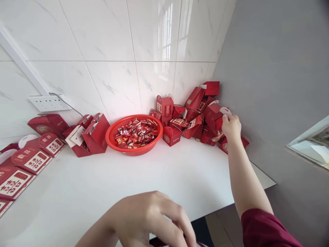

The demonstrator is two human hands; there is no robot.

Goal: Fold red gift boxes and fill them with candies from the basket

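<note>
My right hand (231,126) reaches out to the heap at the right. Its fingers are closed on the pale rounded top of a red gift box (214,115). More red gift boxes (194,99) lie tumbled around it, some on their sides. At the bottom edge, close to me, is my left hand (154,219), its fingers bent downward. Beneath those fingers only slivers of something red and white show, too cut off to name. Between the groups of boxes stands an orange-red plastic basket (133,152) holding many small red-wrapped candies (137,132).
Upright red boxes with white labels (36,161) line the left side of the white table (123,181). Two taller opened boxes (96,135) stand left of the basket. A power strip (48,103) is on the tiled wall, and a grey wall (269,79) bounds the right.
</note>
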